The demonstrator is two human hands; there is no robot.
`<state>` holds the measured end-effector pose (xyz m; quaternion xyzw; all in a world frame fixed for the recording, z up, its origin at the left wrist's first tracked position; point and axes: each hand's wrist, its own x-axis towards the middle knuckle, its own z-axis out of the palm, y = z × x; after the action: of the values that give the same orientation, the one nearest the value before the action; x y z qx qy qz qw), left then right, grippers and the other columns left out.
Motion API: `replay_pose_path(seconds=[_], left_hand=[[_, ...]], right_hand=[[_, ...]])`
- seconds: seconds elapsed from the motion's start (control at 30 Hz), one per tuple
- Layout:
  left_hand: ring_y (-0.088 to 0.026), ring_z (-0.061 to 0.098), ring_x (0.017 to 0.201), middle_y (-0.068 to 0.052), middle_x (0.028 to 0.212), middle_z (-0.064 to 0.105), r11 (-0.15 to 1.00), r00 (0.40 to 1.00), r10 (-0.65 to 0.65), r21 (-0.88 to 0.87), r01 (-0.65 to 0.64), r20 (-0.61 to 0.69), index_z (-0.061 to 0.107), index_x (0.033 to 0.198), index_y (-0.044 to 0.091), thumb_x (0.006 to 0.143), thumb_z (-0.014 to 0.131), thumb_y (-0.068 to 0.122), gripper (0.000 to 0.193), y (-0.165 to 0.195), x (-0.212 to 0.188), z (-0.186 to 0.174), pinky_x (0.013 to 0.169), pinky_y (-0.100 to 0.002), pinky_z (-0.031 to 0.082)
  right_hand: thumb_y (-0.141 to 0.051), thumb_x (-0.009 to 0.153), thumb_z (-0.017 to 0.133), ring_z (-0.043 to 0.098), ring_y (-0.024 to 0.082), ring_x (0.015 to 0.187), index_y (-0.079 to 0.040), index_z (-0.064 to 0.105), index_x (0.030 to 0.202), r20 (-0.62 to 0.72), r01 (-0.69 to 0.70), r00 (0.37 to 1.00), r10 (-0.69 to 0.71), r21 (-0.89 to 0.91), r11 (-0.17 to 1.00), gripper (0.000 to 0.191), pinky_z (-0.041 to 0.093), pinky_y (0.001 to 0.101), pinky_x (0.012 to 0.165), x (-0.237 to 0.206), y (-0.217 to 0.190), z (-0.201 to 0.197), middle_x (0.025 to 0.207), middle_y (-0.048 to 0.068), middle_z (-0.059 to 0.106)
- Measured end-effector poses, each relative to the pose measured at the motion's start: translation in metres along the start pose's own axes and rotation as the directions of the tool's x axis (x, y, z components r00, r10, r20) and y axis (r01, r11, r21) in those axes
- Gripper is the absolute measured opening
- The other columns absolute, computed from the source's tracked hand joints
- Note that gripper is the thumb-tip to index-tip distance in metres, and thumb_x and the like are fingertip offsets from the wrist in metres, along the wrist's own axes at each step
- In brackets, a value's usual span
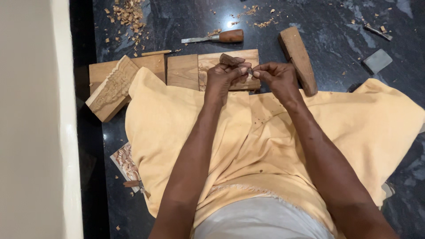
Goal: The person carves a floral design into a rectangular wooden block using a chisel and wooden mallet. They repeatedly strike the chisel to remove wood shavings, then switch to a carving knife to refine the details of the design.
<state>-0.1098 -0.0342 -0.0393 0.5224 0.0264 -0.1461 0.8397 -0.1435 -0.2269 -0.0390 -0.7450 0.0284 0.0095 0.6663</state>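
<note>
Your left hand (226, 75) is gripping a small wooden-handled tool (230, 59) while your right hand (274, 76) is pinching its tip just beside it, both hovering over the wooden boards (186, 71) at twelve o'clock of the yellow cloth (248, 141), with a mallet (297, 57) lying at two o'clock.

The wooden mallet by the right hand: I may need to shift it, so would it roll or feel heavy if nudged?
The mallet looks like a solid, thick block of wood, so it is probably fairly heavy for its size and stiff. Its sides seem flattened and it tapers, so it would likely slide or pivot rather than roll. The polished stone floor looks smooth, so it may skid easily.
</note>
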Motion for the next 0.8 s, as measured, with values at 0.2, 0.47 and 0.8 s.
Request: replay_pose_path(seconds=[0.2, 0.47, 0.8], left_hand=[[-0.019, 0.075, 0.087, -0.016, 0.103, 0.076, 0.996, 0.999, 0.019, 0.082, -0.016, -0.035, 0.074, 0.105, -0.005, 0.09, 0.076, 0.002, 0.017, -0.013, -0.005, 0.006, 0.081, -0.03, 0.065], [-0.025, 0.076, 0.082, -0.02, 0.095, 0.076, 0.98, 0.918, 0.182, -0.011, -0.199, -0.354, 0.069, 0.098, -0.01, 0.089, 0.066, -0.007, 0.009, -0.02, 0.015, -0.028, 0.069, -0.033, 0.066], [-0.014, 0.067, 0.069, -0.012, 0.084, 0.072, 0.922, 0.875, 0.333, 0.315, -0.225, -0.351, 0.068, 0.094, -0.01, 0.087, 0.07, -0.013, 0.008, -0.075, 0.024, -0.041, 0.061, -0.028, 0.058]], right_hand=[[-0.006, 0.094, 0.075, 0.069, 0.007, 0.08, -0.002, 0.078, 0.103, 0.002, 0.057, 0.998, -0.057, -0.048, 0.997, 0.011, 0.056, 0.0227, 0.072, -0.001, -0.003, 0.011, 0.093, 0.006, 0.079], [-0.023, 0.086, 0.088, 0.07, 0.016, 0.086, -0.01, 0.077, 0.109, -0.228, 0.019, 0.961, -0.155, -0.505, 0.863, 0.029, 0.057, 0.0307, 0.077, -0.005, -0.001, -0.042, 0.105, 0.006, 0.077], [-0.042, 0.071, 0.094, 0.066, 0.041, 0.104, -0.006, 0.07, 0.123, -0.33, -0.367, 0.929, 0.167, -0.763, 0.532, 0.067, 0.052, 0.0487, 0.09, 0.004, 0.047, -0.106, 0.115, 0.022, 0.07]])
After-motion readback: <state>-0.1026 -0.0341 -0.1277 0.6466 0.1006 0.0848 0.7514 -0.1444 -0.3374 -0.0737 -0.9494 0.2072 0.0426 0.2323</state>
